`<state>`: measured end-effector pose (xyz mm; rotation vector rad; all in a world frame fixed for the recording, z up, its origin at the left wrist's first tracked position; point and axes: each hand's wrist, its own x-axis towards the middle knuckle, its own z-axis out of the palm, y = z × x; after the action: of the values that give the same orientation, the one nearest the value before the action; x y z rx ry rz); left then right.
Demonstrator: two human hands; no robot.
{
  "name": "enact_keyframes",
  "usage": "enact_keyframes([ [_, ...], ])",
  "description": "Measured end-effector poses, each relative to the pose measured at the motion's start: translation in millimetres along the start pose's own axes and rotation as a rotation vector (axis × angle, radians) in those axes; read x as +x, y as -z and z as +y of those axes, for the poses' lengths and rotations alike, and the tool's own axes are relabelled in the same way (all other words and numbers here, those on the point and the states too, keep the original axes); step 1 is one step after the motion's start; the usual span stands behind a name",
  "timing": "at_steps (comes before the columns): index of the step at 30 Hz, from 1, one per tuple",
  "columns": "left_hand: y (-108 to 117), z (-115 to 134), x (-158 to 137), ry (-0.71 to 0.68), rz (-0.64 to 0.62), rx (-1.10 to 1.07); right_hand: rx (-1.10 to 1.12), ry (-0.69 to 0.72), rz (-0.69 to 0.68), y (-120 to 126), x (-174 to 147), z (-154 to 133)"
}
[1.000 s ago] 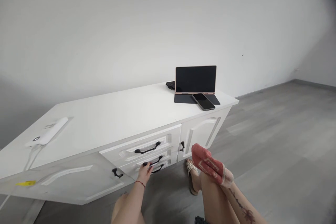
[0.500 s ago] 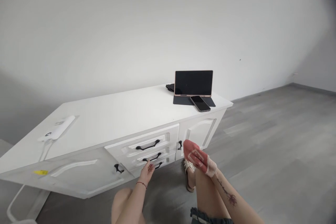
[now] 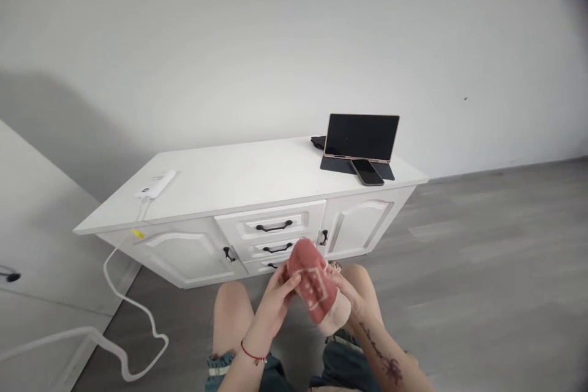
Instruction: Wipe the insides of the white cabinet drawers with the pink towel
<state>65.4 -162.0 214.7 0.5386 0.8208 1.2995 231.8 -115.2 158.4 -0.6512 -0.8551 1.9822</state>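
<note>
A red sock (image 3: 309,266) with a pale patterned square and a whitish cuff is held in front of my knees, its toe pointing up and away. My left hand (image 3: 278,291) grips its left side, thumb on top and the other fingers mostly hidden behind. On the right edge, near the cuff, my right hand (image 3: 348,295) is closed on the same sock; its fingertips are partly covered by the fabric. Behind the sock stands a white cabinet (image 3: 229,180) with black-handled drawers (image 3: 274,228).
On the cabinet top are a propped tablet (image 3: 362,136), a phone (image 3: 367,172) on its dark cover, a black item (image 3: 318,142) behind, and a white power strip (image 3: 158,185). Its white cable (image 3: 138,304) hangs at the left beside another white cabinet (image 3: 41,226).
The sock, earlier over my right hand, is now off it and between both hands. My left hand has come up to it. The view has turned and my right leg now shows lower.
</note>
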Motion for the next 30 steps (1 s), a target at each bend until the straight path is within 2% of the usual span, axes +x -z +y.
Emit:
enact_keyframes([
  [4, -2.6, 19.9, -13.3, -0.041, 0.136, -0.013, -0.054, -0.060, -0.112, -20.5, -0.6, -24.2],
  [9, 12.5, 31.3, -27.0, 0.084, 0.162, -0.128, -0.127, -0.077, -0.060, -32.4, -7.4, -53.7],
  [12, 19.1, 29.2, -29.6, 0.160, 0.114, -0.253, -0.046, -0.087, -0.040, -38.2, -9.5, -51.8],
  [16, 16.2, 27.5, -31.8, 0.146, 0.053, -0.311, -0.052, -0.133, -0.003, -41.6, -6.6, -36.2],
  [18, 12.2, 28.6, -33.0, 0.130, 0.072, -0.293, -0.181, -0.095, 0.082, -39.5, -2.7, -29.9],
  [21, 8.8, 28.2, -33.4, 0.066, 0.177, -0.237, -0.340, 0.105, 0.317, -37.5, 0.8, -27.1],
  [22, 8.5, 27.1, -33.1, 0.041, 0.205, -0.214, -0.369, 0.165, 0.347, -38.8, 0.2, -27.5],
  [24, 8.2, 23.6, -32.3, -0.005, 0.218, -0.167, -0.425, 0.214, 0.264, -44.8, -3.9, -28.2],
  [26, 7.7, 20.1, -31.7, -0.043, 0.205, -0.119, -0.483, 0.207, 0.095, -53.3, -9.7, -25.8],
  [28, 7.1, 18.5, -31.8, -0.063, 0.217, -0.064, -0.490, 0.165, -0.049, -60.3, -14.8, -18.5],
  [30, 7.4, 20.0, -32.5, -0.068, 0.249, -0.006, -0.442, 0.099, -0.116, -63.5, -17.9, -8.1],
])
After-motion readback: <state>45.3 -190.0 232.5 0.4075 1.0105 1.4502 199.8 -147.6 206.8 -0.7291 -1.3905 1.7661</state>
